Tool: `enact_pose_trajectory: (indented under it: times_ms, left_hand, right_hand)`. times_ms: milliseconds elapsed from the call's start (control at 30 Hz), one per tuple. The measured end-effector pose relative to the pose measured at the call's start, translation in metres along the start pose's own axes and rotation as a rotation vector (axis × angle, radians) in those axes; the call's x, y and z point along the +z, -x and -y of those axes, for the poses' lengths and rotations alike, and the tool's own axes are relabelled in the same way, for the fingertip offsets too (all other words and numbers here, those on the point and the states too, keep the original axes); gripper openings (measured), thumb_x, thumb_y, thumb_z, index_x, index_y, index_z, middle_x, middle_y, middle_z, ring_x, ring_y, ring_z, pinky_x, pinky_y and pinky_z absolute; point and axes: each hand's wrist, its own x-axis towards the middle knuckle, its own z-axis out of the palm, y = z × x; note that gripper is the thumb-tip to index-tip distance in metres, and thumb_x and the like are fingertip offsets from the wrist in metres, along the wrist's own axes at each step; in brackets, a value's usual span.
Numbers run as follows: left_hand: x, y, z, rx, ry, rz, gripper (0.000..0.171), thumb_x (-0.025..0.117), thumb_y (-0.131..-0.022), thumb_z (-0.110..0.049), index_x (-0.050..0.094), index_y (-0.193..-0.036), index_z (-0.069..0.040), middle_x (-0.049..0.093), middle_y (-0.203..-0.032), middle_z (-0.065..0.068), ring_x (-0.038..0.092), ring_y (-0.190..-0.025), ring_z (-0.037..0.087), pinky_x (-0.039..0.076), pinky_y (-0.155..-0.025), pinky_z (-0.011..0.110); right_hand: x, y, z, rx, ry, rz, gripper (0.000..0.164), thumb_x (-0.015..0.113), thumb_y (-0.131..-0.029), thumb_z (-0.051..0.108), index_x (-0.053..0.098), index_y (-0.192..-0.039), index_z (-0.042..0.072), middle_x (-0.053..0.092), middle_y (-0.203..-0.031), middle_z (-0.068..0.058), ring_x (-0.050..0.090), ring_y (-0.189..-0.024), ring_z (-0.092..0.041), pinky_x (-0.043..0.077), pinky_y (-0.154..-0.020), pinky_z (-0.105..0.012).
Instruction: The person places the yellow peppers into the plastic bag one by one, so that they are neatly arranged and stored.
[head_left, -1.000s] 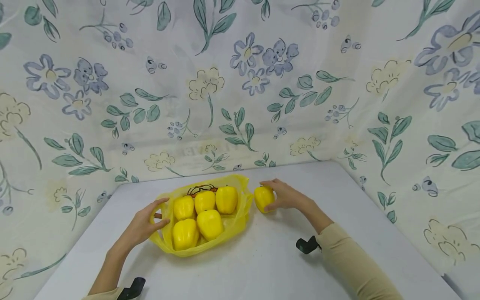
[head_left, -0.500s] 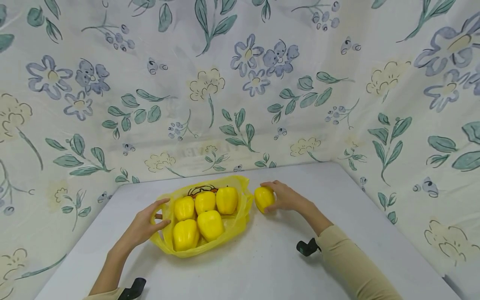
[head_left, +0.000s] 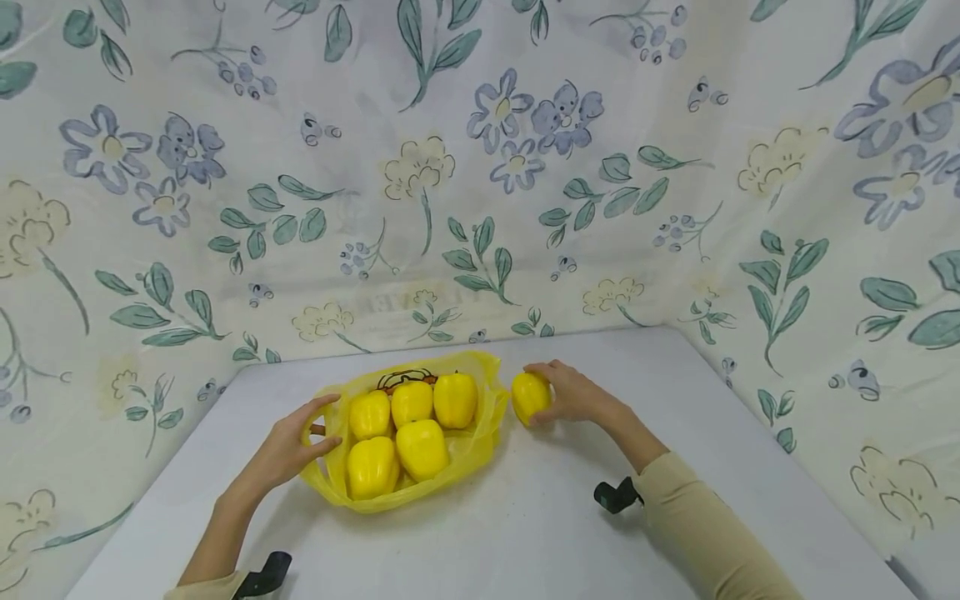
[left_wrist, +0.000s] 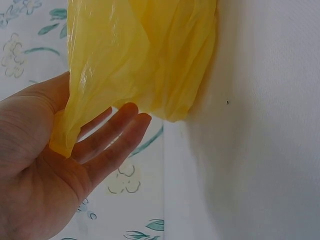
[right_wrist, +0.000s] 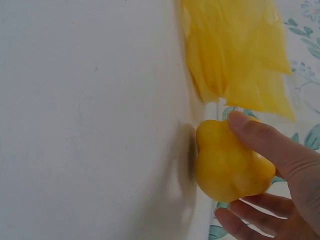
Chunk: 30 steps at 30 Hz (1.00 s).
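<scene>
A yellow plastic bag (head_left: 468, 458) lies on the white table with its mouth wide, holding several yellow bell peppers (head_left: 422, 450). My left hand (head_left: 288, 446) is at the bag's left handle, thumb and fingers spread apart and loosely bent against the plastic. In the left wrist view the bag (left_wrist: 145, 55) hangs across the palm, hiding part of the thumb and fingers. Just right of the bag, my right hand (head_left: 573, 393) grips another yellow bell pepper (head_left: 529, 398) between thumb and fingers. The right wrist view shows this pepper (right_wrist: 227, 162) beside the table surface, close to the bag.
The white table (head_left: 540, 525) extends in front of and to the right of the bag. A floral cloth (head_left: 480, 167) rises behind the table and along both sides. Black wrist-worn devices show at the left wrist (head_left: 262, 577) and right wrist (head_left: 617, 496).
The pepper in my right hand tilts slightly, its top turning away from the upright. Otherwise the hands, the bag and its peppers stay put; the head view shifts a little.
</scene>
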Motion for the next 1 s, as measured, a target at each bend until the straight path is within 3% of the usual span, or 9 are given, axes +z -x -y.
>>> enact_pose_trajectory:
  times_ms: [567, 1000]
  left_hand:
    - [0.000, 0.000, -0.001, 0.000, 0.000, 0.001, 0.067, 0.074, -0.088, -0.016, 0.042, -0.146, -0.012, 0.047, -0.145, 0.026, 0.066, -0.103, 0.036, 0.062, -0.074, 0.034]
    - [0.000, 0.000, -0.001, -0.002, 0.004, -0.002, 0.067, 0.073, -0.088, -0.016, 0.042, -0.146, -0.012, 0.047, -0.145, 0.026, 0.067, -0.103, 0.036, 0.062, -0.074, 0.033]
  right_hand:
    - [-0.037, 0.003, 0.027, -0.082, 0.038, -0.083, 0.088, 0.086, -0.073, 0.040, 0.043, -0.147, 0.017, 0.047, -0.146, -0.016, 0.051, -0.126, -0.033, 0.046, -0.107, -0.054]
    - [-0.051, 0.004, 0.061, -0.111, 0.070, -0.099, 0.087, 0.085, -0.073, 0.042, 0.043, -0.147, 0.022, 0.046, -0.147, -0.013, 0.051, -0.127, -0.031, 0.048, -0.106, -0.052]
